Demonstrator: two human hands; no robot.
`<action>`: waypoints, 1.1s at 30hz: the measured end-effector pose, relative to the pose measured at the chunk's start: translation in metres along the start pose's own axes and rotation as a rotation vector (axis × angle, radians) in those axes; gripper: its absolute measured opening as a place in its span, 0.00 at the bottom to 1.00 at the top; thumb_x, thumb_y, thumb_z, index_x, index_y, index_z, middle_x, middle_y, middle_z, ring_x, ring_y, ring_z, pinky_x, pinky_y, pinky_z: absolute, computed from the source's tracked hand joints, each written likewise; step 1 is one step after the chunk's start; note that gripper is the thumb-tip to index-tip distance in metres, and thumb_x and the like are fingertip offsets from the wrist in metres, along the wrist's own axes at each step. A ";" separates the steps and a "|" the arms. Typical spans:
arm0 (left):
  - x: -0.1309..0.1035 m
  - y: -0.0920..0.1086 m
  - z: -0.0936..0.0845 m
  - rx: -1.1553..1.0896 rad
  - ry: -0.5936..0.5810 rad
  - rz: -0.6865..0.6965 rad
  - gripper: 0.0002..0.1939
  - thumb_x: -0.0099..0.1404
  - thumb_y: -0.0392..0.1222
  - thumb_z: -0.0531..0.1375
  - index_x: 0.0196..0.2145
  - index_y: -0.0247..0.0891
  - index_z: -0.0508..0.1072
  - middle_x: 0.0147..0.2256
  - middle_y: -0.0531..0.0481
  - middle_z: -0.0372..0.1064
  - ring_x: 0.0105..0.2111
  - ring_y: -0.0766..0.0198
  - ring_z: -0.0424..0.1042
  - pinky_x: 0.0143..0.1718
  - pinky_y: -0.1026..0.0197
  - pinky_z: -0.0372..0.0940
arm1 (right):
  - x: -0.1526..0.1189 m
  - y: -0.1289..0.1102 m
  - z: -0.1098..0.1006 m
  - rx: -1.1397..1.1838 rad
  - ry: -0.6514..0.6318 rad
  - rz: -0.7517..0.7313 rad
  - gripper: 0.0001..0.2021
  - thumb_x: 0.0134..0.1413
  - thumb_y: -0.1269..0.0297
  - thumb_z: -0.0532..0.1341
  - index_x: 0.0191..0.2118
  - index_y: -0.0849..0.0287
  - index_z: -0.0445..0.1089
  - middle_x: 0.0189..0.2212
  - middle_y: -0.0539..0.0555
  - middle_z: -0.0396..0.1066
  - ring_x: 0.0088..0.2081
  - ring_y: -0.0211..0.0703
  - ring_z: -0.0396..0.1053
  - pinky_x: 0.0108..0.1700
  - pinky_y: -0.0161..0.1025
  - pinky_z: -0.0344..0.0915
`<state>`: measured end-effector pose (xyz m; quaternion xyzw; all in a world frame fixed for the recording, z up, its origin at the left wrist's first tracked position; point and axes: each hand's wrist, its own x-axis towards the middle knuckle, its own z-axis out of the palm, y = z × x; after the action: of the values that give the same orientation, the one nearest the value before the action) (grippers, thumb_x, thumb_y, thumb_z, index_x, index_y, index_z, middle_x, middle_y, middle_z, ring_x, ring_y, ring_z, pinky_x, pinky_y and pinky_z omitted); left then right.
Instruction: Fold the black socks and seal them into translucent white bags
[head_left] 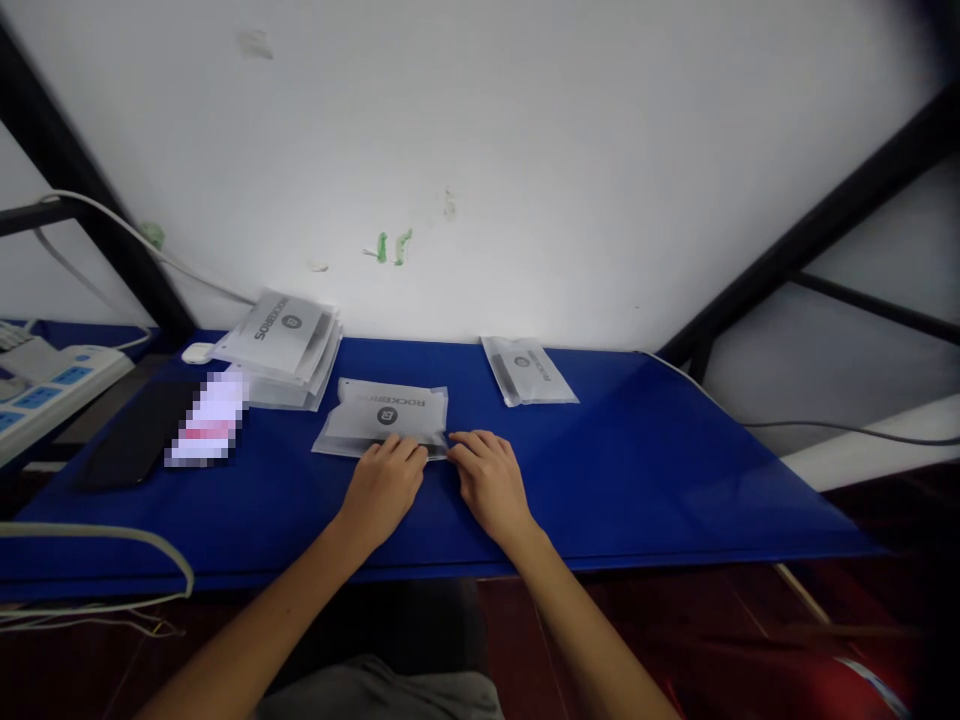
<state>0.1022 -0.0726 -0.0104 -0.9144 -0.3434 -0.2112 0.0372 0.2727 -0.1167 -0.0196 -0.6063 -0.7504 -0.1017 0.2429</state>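
Frosted packet (388,412) ahead of both hands, lying crosswise, with the left hand nearer to its middle

From my distant place I look through the head view. The left hand (386,485) has its fingers bent, with the fingertips on the near edge of the packet, to the right of its middle. The right hand (491,480) is at the near right corner, also with bent fingers; whether it touches this corner or is only just beside it, I cannot tell. The thumbs do not show clearly, so I cannot say if either hand grips.

The packet lies flat on the blue table (615,490), forward of the hands and more to the left side. Its long axis goes from left to right, about parallel with the near table edge. Thus its left end is free of both hands, and only its right half is close to the fingers.

Farther out, I see a single packet (527,370) ahead of the right hand, near the wall (570,200), and a stack of packets (277,335) beyond the left hand. At the far left there is a power strip (64,388).
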 end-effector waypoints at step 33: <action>-0.019 -0.019 -0.015 0.158 0.135 0.089 0.07 0.67 0.33 0.53 0.37 0.36 0.71 0.34 0.50 0.73 0.35 0.60 0.70 0.32 0.58 0.61 | 0.003 -0.002 -0.010 -0.033 0.009 -0.125 0.13 0.52 0.81 0.55 0.35 0.58 0.71 0.48 0.54 0.73 0.49 0.49 0.64 0.48 0.46 0.58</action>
<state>0.0722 -0.0732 -0.0065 -0.9066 -0.3149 -0.2428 0.1416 0.2724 -0.1195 -0.0091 -0.5616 -0.7840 -0.1315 0.2293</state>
